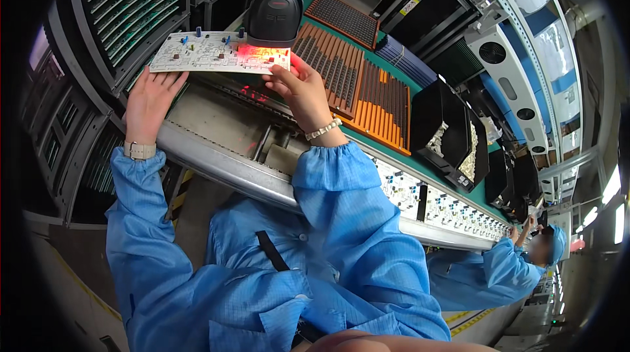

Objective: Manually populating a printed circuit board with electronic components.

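A white circuit board point(210, 50) with small blue, black and red components is held up level above the conveyor. My left hand point(152, 104) is at its left end, with fingers reaching under the near edge and their tips hidden by it. My right hand point(303, 89) pinches the right end between thumb and fingers. Directly over that end is a black barcode scanner point(274, 17), its red light falling on the board and reaching my right fingertips.
Below the board runs a metal conveyor rail point(223, 162); several boards point(453, 211) line it further right. Brown and orange component trays point(380, 103) and black bins point(453, 129) sit on a green bench. Board racks point(131, 4) stand left. A co-worker in blue point(492, 276) works at far right.
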`<state>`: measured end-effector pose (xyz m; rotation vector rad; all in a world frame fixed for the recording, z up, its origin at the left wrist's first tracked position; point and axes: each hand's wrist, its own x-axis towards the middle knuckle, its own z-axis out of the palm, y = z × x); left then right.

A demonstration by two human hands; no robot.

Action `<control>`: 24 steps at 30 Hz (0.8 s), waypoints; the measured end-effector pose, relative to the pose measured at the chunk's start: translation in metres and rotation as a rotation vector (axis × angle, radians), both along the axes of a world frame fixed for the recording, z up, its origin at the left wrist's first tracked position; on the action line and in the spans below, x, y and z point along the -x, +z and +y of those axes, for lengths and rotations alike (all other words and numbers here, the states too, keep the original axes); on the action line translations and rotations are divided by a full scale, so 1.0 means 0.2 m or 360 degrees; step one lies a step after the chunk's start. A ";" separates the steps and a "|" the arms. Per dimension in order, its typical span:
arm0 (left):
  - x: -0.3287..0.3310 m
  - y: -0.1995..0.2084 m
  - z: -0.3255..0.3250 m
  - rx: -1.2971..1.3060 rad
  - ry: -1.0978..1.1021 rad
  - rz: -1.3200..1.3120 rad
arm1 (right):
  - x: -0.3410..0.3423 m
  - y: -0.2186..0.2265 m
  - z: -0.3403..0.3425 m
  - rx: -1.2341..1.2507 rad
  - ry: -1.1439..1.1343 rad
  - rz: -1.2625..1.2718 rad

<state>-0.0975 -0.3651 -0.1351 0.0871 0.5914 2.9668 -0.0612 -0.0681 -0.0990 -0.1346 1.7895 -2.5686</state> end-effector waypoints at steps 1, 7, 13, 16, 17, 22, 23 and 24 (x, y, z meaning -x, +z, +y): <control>-0.01 0.02 0.02 0.0012 0.0027 -0.0031 | 0.00 0.00 0.00 0.0001 0.0005 0.0018; 0.02 0.06 0.04 0.0006 0.0047 -0.0100 | 0.02 0.00 0.03 0.0026 0.0029 0.0065; 0.02 0.07 0.05 -0.0001 0.0069 -0.0204 | 0.03 -0.02 0.02 0.0072 0.0048 0.0100; 0.02 0.06 0.03 -0.0021 0.0111 -0.0294 | 0.03 -0.01 0.00 0.0059 0.0121 0.0115; 0.02 0.05 0.02 -0.0034 0.0124 -0.0323 | 0.03 -0.01 -0.01 0.0060 0.0123 0.0113; 0.01 0.06 -0.01 -0.0043 0.0167 -0.0405 | 0.04 -0.02 -0.04 -0.0004 0.0133 0.0025; 0.01 0.06 -0.01 -0.0068 0.0165 -0.0414 | 0.04 -0.03 -0.04 -0.0003 0.0133 0.0023; 0.01 0.06 -0.02 -0.0066 0.0165 -0.0415 | 0.04 -0.03 -0.04 0.0014 0.0154 0.0050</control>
